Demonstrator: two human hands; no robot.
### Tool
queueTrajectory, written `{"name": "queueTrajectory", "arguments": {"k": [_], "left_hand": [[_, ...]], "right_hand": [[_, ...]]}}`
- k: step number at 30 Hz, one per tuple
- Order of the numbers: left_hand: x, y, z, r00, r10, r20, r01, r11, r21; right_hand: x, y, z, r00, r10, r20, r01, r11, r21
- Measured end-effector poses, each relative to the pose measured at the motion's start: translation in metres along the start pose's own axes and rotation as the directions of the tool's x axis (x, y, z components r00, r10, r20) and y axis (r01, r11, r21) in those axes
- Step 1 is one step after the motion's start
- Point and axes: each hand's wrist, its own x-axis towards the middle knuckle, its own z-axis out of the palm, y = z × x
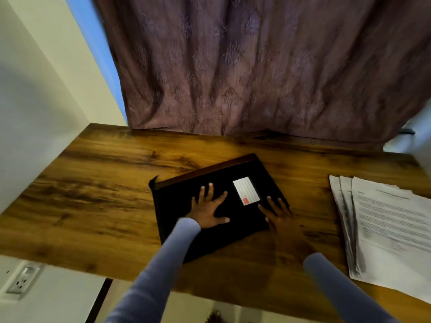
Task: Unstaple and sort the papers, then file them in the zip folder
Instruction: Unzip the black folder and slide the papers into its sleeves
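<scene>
Curtain fabric [256, 66], mauve with a woven pattern, hung across the far side of the scene and met the far edge of a wooden desk [93, 194]. A pale wall [35, 101] stood to the left, and a wall socket [22, 282] sat below the desk's near left corner.

On the desk, near its middle, lay the black zip folder [186, 243], turned at a slant, with a dark reddish strip along its far edge and a white label [246, 190] with a red patch on its upper face. At the right edge of the desk, well apart from the folder, lay the papers [391, 229], a fanned stack of printed sheets with ragged far corners.

Both arms wore light blue sleeves [163, 264]. The left hand [207, 212] lay palm down on the folder's upper face, left of the label, its fingers straight and spread wide, thumb stretched toward the right; it gripped nothing and only pressed flat on the cover. The right hand [281, 216] rested on the folder's right near corner, just right of the label, fingers straight and slightly spread, their tips on the cover near its right edge, while the heel of the hand lay over the wood. It also held nothing.
</scene>
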Motion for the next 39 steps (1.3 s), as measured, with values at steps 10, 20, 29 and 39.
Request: {"name": "queueTrajectory", "arguments": {"k": [10,20,29,39], "left_hand": [[0.006,0.017,0.036,0.995,0.078,0.067,-0.083,0.993,0.081],[0.041,0.093,0.043,0.963,0.246,0.109,-0.269,0.910,0.316],[0.035,0.096,0.047,0.947,0.309,0.090,-0.316,0.839,0.443],[0.049,0.104,0.027,0.963,0.267,0.036,-0.260,0.882,0.393]], "right_hand": [[-0.047,-0.015,-0.002,0.992,0.015,-0.128,0.034,0.929,0.368],[0.094,0.044,-0.033,0.987,0.139,0.076,-0.158,0.855,0.494],[0.118,0.056,-0.030,0.972,0.234,0.004,-0.228,0.942,0.245],[0.026,0.064,-0.027,0.992,0.110,0.065,-0.121,0.967,0.224]]}}
